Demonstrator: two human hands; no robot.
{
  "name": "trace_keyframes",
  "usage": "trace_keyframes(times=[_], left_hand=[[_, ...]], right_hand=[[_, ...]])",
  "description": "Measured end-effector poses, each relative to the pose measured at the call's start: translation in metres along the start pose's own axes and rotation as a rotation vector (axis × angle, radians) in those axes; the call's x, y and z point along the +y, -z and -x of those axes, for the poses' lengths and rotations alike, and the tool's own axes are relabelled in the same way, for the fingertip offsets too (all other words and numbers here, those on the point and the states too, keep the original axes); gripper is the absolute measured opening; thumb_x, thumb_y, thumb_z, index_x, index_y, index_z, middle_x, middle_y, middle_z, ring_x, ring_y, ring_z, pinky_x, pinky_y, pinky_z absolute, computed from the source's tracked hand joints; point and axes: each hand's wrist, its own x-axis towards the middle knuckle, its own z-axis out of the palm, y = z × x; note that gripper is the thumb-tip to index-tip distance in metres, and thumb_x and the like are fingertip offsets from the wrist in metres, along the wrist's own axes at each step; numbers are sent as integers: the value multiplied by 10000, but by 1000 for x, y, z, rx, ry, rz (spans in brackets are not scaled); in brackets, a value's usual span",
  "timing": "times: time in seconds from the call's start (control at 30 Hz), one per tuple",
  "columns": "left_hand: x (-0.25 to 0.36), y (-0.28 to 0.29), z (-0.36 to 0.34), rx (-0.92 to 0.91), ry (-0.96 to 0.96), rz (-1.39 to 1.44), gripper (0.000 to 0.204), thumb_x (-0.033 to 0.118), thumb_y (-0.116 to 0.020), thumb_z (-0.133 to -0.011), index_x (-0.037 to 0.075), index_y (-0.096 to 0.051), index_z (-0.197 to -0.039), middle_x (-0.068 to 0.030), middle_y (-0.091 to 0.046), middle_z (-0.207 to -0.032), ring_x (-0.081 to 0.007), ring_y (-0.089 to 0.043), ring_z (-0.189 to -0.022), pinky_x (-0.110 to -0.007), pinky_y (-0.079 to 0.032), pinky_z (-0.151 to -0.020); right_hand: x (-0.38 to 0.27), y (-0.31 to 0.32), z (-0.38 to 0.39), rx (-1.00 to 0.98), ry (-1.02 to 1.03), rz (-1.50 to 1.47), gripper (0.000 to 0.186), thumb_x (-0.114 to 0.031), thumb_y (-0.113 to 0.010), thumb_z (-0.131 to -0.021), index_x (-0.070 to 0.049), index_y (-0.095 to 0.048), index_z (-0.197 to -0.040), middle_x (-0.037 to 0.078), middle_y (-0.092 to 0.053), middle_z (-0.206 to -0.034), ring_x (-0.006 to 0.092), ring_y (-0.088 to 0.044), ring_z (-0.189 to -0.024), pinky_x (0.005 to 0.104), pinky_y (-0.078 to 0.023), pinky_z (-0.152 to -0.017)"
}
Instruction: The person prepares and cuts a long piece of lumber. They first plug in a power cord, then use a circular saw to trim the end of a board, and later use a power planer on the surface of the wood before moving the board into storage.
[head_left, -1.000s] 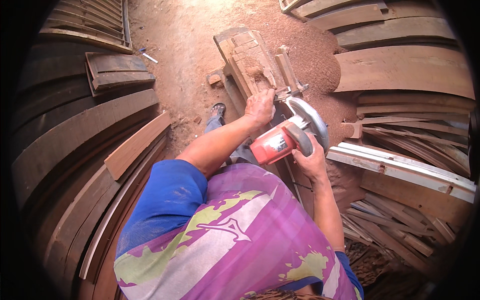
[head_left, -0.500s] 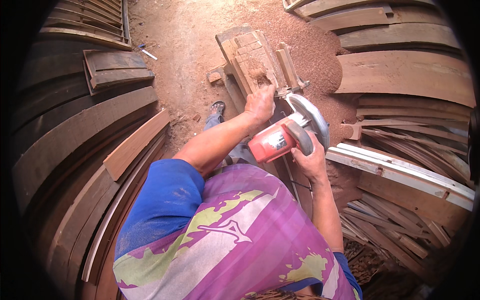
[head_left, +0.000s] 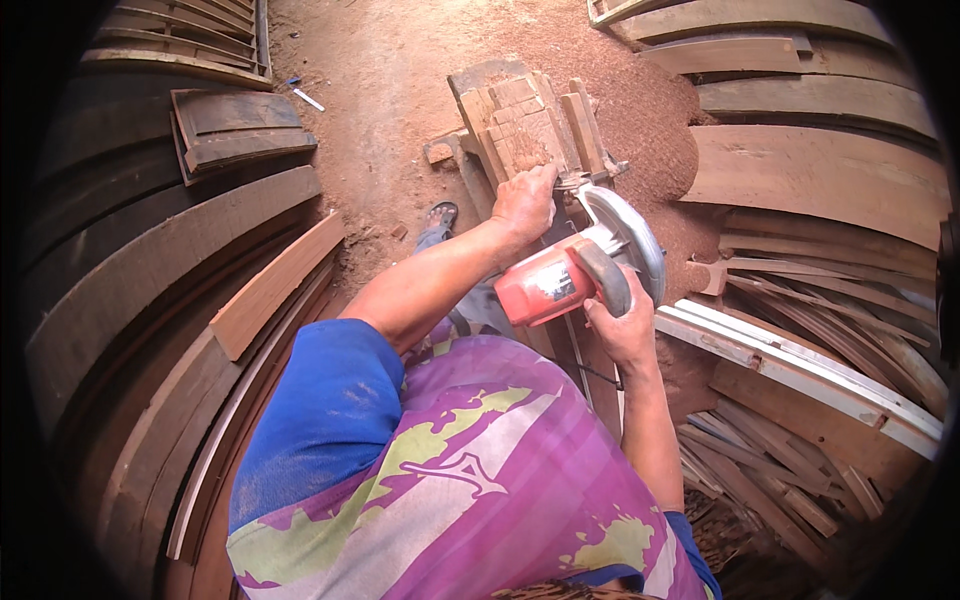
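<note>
A red circular saw with a silver blade guard rests at the near end of the wooden workbench. My right hand is wrapped round its dark rear handle. Beyond the motor, my left hand is closed at the front of the saw, by the near end of some wooden blocks. What its fingers grip is hidden from this view. Several of these blocks lie side by side on the bench, with sawdust on top. The blade and its contact with the wood cannot be seen.
Long boards are stacked on the right, above a white-edged beam and loose offcuts. More planks lean at left. Sawdust covers the ground beside the bench. My sandalled foot stands left of it.
The view has shifted slightly. Less loose sawdust lies on the blocks just beyond my left hand. Both hands keep much the same places on and beside the saw.
</note>
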Motion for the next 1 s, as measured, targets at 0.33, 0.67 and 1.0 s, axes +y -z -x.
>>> trace_keyframes(times=[0.33,0.67,1.0], left_hand=[[-9,11,-16,9,10,7,304,78,-640,-732,47,-533,-1015,-186,-624,-986,-383,-607,-962,-475,-485,-804],[-25,41,-48,73,67,-95,291,118,-633,-749,82,-573,-1032,-181,-652,-918,-369,-642,-870,-469,-501,-759],[25,98,-62,32,-99,-57,388,160,-712,-754,67,-585,-1108,-146,-699,-916,-269,-681,-855,-383,-526,-777]], right_hand=[[-19,-4,-16,-8,6,-18,460,-61,-653,-739,16,-555,-1182,108,-621,-1006,186,-596,-962,322,-451,-896],[-45,-15,-56,8,242,89,441,-179,-686,-732,-14,-602,-1133,197,-662,-1036,296,-645,-1000,368,-485,-872],[-66,24,-2,121,279,44,407,-178,-668,-736,28,-607,-1081,251,-662,-913,345,-665,-895,401,-509,-813]])
